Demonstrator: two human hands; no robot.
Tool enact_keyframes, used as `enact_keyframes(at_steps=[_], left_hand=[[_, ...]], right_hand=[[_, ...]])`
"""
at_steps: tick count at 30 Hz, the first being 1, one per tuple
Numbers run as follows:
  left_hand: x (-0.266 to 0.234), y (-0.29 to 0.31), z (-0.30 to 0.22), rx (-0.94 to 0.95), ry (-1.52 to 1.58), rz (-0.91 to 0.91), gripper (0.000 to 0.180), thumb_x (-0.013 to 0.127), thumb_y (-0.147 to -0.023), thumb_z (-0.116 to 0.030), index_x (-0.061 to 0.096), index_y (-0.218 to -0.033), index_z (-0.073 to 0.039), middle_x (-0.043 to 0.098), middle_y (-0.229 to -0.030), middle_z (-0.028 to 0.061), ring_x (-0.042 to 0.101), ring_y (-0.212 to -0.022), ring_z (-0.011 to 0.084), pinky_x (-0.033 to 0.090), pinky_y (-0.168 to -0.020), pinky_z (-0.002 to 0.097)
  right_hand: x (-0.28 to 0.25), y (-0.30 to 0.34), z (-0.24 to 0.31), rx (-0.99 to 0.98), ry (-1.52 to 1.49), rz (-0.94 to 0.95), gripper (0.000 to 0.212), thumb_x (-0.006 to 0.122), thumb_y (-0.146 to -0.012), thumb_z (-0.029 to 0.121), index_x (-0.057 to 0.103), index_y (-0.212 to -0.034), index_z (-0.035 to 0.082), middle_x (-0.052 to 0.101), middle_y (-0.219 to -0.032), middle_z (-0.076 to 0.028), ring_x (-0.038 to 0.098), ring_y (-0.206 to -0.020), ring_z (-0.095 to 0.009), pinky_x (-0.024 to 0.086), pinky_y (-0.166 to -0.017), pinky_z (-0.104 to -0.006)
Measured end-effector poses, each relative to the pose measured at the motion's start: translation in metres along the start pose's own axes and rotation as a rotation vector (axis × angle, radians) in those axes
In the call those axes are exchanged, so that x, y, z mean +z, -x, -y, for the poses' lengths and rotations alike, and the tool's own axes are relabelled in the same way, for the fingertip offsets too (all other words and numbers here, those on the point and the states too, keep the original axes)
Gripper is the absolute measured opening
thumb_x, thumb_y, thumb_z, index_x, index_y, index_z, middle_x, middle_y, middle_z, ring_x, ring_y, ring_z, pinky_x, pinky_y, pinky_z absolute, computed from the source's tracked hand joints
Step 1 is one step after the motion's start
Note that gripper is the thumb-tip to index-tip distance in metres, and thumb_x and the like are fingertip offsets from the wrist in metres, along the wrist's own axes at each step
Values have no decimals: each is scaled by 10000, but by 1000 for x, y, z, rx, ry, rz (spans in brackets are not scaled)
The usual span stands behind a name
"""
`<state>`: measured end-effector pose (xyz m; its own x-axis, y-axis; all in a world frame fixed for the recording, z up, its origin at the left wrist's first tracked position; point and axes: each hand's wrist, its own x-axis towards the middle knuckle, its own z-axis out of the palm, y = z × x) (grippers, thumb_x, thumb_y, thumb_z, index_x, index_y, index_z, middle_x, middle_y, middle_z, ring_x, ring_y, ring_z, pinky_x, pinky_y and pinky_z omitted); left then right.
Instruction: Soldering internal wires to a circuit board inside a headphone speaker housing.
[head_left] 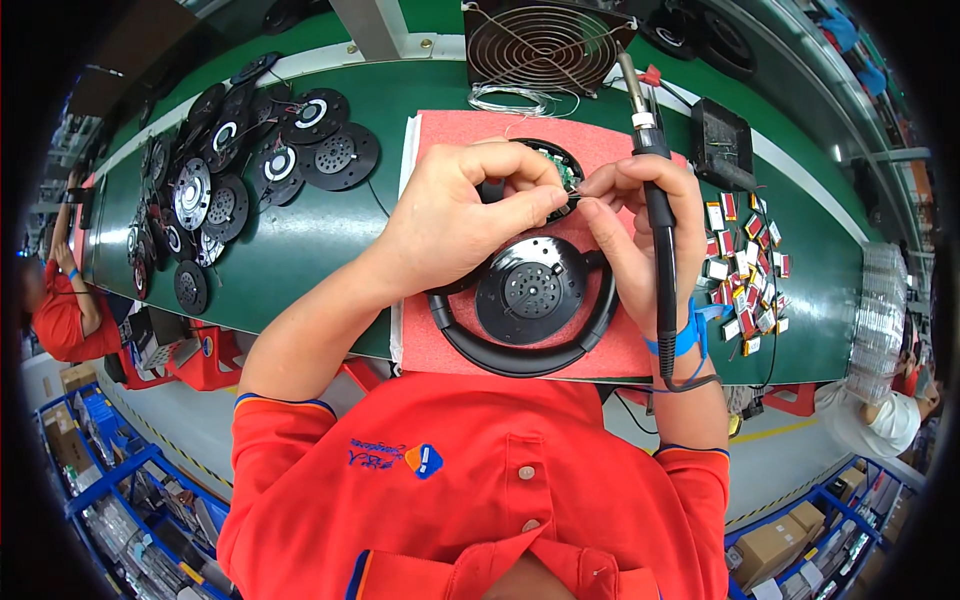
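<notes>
— In the head view, where is the work lying?
— The open ear cup (575, 158) of a black headphone, with a green circuit board (562, 168) inside, is at twelve o'clock on the red foam mat (420, 355). The curved headband (518, 366) lies at six o'clock, and a perforated round speaker plate (530, 292) is within its curve.
— And what do the hands do?
— The left hand (462, 198) has thumb and forefinger pinched together on thin wires (574, 192) beside the board. The right hand (634, 232) brings its fingertips to the same wires, and it also holds a soldering iron (657, 195), whose tip points to about twelve o'clock, away from the board. Whether its fingertips grip the wires, I cannot tell.
— What is around the mat?
— A fan with wire grille (550, 48) stands at twelve o'clock, a black tray (738, 178) at two, small battery cells (743, 268) at three, and many black speaker discs (228, 205) at ten.
</notes>
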<state>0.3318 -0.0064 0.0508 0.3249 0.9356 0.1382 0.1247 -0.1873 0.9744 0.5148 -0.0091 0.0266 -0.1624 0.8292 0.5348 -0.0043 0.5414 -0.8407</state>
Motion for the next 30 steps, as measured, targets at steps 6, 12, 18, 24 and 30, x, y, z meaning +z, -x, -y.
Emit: enact_keyframes(at_steps=[6, 12, 18, 24, 30], left_hand=[[2, 1, 0, 42, -62, 10, 96, 635, -833, -78, 641, -841, 17, 611, -763, 21, 565, -676, 70, 452, -625, 214], [3, 1, -1, -6, 9, 10, 111, 663, -803, -92, 656, -851, 9, 610, -779, 23, 541, -702, 65, 444, -635, 218], [0, -6, -2, -40, -56, -15, 120, 620, -809, -86, 653, -831, 28, 607, -661, 4, 534, -602, 54, 446, -558, 218], [-11, -33, 11, 72, -598, 1, 108, 648, -762, -98, 670, -811, -4, 650, -830, 49, 578, -869, 173, 457, -778, 283], [-9, -37, 27, 148, -647, 4, 109, 671, -716, -119, 700, -768, -28, 636, -1008, 52, 539, -986, 212, 404, -899, 318]], right_hand=[[1, 2, -1, 79, -94, -21, 353, 644, -789, -75, 490, -1085, 40, 608, -854, -58, 590, -779, -102, 470, -676, -224], [-2, 3, 3, 51, -3, 64, 383, 598, -798, -128, 446, -1112, 29, 576, -899, -100, 595, -835, -154, 482, -769, -275], [1, 3, 1, 40, 169, 96, 354, 638, -764, -99, 546, -1076, 40, 596, -817, -37, 580, -721, -85, 456, -600, -212], [-10, -3, 2, -150, 342, 60, 247, 589, -827, -76, 528, -1050, 12, 627, -849, -90, 602, -738, -127, 487, -671, -239], [-26, -4, 24, -124, 356, -64, 512, 422, -957, 443, 505, -1134, -30, 600, -673, -78, 493, -581, -90, 396, -536, -215]])
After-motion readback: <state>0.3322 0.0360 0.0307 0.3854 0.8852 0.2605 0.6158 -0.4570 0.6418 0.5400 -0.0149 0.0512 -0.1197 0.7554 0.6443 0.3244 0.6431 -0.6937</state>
